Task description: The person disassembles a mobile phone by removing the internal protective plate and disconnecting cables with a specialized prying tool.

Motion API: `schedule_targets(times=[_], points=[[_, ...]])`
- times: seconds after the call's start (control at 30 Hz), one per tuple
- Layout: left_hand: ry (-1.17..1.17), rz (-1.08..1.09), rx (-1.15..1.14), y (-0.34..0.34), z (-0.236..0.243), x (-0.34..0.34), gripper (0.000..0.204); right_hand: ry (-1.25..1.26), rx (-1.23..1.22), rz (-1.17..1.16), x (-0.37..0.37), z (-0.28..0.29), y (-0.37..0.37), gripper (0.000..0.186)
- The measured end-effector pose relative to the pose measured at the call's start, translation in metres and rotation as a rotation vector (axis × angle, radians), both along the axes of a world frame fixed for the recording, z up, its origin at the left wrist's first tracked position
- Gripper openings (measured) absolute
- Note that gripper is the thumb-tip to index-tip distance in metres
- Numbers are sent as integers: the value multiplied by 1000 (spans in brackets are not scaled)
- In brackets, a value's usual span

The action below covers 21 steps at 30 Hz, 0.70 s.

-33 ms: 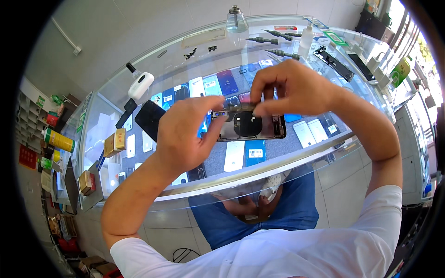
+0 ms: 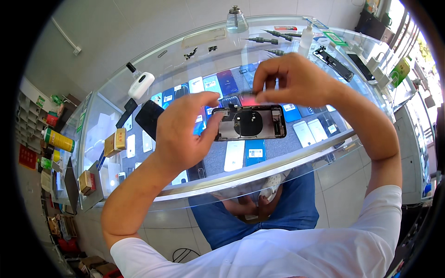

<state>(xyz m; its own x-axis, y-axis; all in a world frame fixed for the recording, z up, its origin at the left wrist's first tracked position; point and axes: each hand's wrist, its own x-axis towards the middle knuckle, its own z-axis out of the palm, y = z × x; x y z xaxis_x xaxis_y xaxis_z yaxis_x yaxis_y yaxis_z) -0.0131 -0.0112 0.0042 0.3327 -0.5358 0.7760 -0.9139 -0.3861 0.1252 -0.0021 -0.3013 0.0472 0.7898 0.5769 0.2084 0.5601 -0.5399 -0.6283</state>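
Note:
An opened phone housing lies crosswise in front of me, its inside facing up with a round black pad in the middle. My left hand grips its left end, the thumb over the corner and the index finger raised above the far edge. Just beyond the housing, my right hand is closed in a pinch. A small dark part shows at its fingertips, blurred by motion. Beside my left hand lies a black phone or screen panel.
Phones fill the glass display counter below. Toward the back are screwdrivers, a glass dispenser bottle, a pump bottle and a dark phone frame. A white device and a small box stand at left.
My right hand has lifted slightly away from the housing with a small dark part, uncovering the housing's far edge and right end. My left hand has barely moved.

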Motion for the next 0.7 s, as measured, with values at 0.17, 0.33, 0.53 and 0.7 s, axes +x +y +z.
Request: schedule_targets(times=[0.17,0.33,0.53,0.7], points=[[98,17,-20,-3,-6,8,24,-340,-174,-391,63,-16,-27,23],[84,26,18,-1,-5,6,19,-426,-329,-442,81,-37,-15,26],[124,73,70,-1,-6,6,16,-460,-269,-431,89,-52,-14,26],[162,91,67,0,-5,6,18,-527,-184,-391,86,-45,-20,25]])
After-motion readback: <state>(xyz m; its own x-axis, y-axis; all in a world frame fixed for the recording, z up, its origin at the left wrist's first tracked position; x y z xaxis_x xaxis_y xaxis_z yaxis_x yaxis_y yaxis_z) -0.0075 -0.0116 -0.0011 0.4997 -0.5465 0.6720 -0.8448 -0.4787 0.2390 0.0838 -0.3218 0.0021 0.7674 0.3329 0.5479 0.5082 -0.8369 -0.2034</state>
